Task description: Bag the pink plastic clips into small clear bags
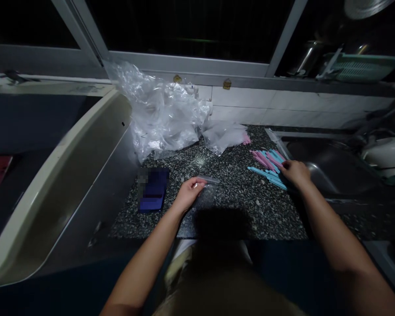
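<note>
While I watch through the head camera, the left hand (188,193) pinches a small clear bag (210,188) by its upper edge, over the dark speckled surface (230,171). Well to the right of that bag, pink and blue sticks (266,161) lie beside the sink (329,171), mostly slanting lengthwise from far left to near right, toward the right hand (296,174). That hand is much the nearer, curled fingers at the sticks' right ends, though I cannot tell whether it grips any.

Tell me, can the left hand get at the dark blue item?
Probably yes: the dark blue item lies left of the left hand, with nothing visible between them, though that hand pinches a small clear bag.
</note>
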Demonstrator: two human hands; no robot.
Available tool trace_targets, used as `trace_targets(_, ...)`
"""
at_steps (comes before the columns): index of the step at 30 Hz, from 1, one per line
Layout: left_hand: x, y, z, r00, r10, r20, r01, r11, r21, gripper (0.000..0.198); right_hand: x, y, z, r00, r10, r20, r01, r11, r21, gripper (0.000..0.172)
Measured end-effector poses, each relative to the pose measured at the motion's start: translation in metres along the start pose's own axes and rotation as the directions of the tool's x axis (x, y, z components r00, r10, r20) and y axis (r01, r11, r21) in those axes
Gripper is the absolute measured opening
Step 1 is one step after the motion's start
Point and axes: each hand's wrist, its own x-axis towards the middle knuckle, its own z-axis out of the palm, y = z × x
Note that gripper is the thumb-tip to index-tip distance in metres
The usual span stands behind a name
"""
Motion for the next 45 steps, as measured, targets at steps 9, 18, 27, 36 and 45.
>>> trace_targets(9,0.009,0.001,-0.023,0.895,0.311,-0.320,-0.119,0.858,0.499,0.012,-0.014,-0.035,-0.007,0.960,-0.162,-0.230,0.199,0.969,0.149,0.022)
trace_targets(18,0.013,0.000,-0.028,0.853,0.447,-0.268,-0.228,0.783,0.579,0.015,-0.043,-0.105,0.003,0.787,-0.451,-0.420,0.598,0.723,0.346,0.022)
trace_targets(27,0.009,-0.003,-0.009,0.998,0.058,-0.002,-0.058,0.998,-0.013,0.023,-0.090,-0.159,-0.002,0.599,-0.579,-0.554,0.800,0.390,0.456,0.009)
trace_targets(36,0.006,-0.001,-0.006,0.994,0.075,0.079,-0.068,0.994,-0.090,0.020,-0.096,-0.167,0.019,0.557,-0.601,-0.572,0.826,0.329,0.458,0.010)
trace_targets(45,0.002,0.005,-0.007,0.983,0.140,0.122,-0.138,0.990,-0.018,0.021,-0.096,-0.168,0.031,0.536,-0.639,-0.551,0.841,0.355,0.407,0.014)
